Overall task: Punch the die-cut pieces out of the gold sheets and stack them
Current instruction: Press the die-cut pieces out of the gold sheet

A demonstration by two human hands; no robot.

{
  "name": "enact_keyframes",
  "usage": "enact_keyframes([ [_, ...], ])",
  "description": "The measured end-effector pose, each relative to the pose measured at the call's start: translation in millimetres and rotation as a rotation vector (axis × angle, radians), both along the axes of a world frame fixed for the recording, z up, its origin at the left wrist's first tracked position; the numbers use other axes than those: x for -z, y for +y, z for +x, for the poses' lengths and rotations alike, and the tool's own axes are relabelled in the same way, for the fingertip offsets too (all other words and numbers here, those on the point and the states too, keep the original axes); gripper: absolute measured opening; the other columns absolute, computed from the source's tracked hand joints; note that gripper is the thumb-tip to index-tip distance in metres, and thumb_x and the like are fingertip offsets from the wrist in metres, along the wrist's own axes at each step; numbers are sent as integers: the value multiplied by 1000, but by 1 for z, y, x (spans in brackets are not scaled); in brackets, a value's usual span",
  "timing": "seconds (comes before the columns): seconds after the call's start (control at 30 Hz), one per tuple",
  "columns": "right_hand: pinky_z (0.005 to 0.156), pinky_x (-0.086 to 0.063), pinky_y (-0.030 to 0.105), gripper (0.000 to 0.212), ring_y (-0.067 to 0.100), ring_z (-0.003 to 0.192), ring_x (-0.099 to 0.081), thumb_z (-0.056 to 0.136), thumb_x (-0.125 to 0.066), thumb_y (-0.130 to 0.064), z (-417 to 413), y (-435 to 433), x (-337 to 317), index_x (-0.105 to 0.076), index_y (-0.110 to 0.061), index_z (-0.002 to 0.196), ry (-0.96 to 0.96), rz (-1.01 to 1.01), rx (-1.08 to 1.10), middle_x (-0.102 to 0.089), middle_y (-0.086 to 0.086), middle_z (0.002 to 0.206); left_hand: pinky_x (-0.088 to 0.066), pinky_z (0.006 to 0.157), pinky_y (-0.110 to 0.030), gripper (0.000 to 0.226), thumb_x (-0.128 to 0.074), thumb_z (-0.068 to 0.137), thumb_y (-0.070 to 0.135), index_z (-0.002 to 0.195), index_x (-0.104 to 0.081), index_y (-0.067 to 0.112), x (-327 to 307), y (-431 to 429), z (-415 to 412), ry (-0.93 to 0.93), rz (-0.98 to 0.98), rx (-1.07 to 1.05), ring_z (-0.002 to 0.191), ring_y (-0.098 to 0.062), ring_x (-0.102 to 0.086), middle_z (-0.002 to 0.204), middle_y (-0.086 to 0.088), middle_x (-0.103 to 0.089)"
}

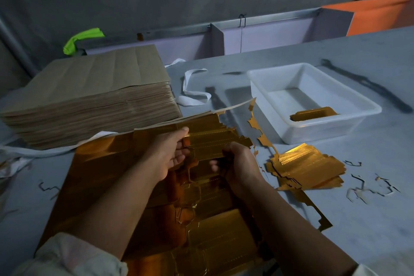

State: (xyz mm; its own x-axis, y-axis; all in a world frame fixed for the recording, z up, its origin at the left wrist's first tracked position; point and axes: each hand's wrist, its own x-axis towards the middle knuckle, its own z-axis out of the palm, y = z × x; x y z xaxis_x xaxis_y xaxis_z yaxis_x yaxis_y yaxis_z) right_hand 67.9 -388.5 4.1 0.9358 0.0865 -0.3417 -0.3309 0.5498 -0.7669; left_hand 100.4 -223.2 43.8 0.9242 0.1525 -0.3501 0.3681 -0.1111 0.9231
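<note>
In the middle of the frame both hands hold one die-cut piece (pixel 215 141) above the gold sheet (pixel 105 175). The left hand (pixel 170 154) pinches its left end, thumb on top and fingers curled under. The right hand (pixel 239 163) grips the near edge with curled fingers. The sheet lies on the grey worktop (pixel 347 231) from centre to the lower left, its far right part torn open. Right of the hands lies a stack of gold pieces (pixel 307 168). Above it stands a white tray (pixel 324 130) with a smaller gold pile (pixel 313 114) inside. A pile of brown paper (pixel 89 96) fills the upper left.
</note>
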Motion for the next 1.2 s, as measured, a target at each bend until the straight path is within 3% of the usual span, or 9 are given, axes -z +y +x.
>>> enact_keyframes([
  [0.37,59,-50,31,7,18,55,-62,93,-45,-9,-1,2,2,-50,-5,96,-19,-29,0,-66,2,55,-47,65,-26,11,-56,98,28,96,-61,18,4,-6,4,-26,72,-70,85,-20,-57,96,-7,-59],
  [0.6,51,-47,26,8,26,73,-62,90,-43,-7,-3,-1,0,-49,-7,95,-24,23,16,-65,14,89,-43,59,-23,15,-51,100,26,92,-60,17,2,3,4,-18,47,-133,72,-13,-53,84,-2,-59],
  [0.77,55,-48,30,14,21,61,-62,95,-40,-8,-5,0,-3,-53,-4,100,-23,34,36,-67,15,83,-40,57,-24,15,-47,102,22,98,-60,15,5,10,1,-1,107,-137,67,-12,-49,78,0,-53],
  [0.83,56,-49,30,13,21,61,-62,94,-41,-8,-5,-1,-5,-51,-4,103,-13,32,40,-65,17,88,-41,59,-24,20,-46,102,18,116,-60,16,7,11,2,-48,276,-95,72,-12,-53,89,0,-56],
  [0.9,56,-49,30,12,22,61,-62,94,-41,-8,-6,-1,-5,-50,-5,103,-12,22,35,-63,18,92,-43,61,-24,31,-45,102,22,132,-53,25,7,11,2,-122,506,-80,82,-14,-56,113,-2,-53],
  [0.97,57,-50,30,10,22,62,-62,94,-42,-8,-6,-1,-6,-49,-6,101,-6,22,28,-61,18,93,-43,64,-26,29,-41,103,35,129,-54,29,2,9,1,-193,617,-85,90,-17,-55,127,-7,-48],
  [1.03,58,-50,31,7,23,64,-62,95,-44,-8,-6,-1,-6,-49,-7,100,17,25,30,-60,17,92,-42,67,-28,35,-35,103,48,112,-59,24,-1,3,-1,-200,556,-17,90,-17,-57,115,-8,-57],
  [1.1,59,-50,31,7,23,64,-62,96,-45,-8,-6,-1,-6,-49,-6,101,35,25,23,-61,18,92,-46,65,-27,35,-43,98,53,103,-58,21,-3,-4,-4,-86,295,22,85,-16,-61,101,-5,-62],
  [1.2,58,-51,29,13,22,63,-61,98,-46,-13,-6,-2,-5,-50,-4,107,23,18,3,-62,18,89,-48,60,-23,21,-64,92,33,107,-62,18,-2,-10,-8,14,100,70,80,-15,-62,96,-6,-66],
])
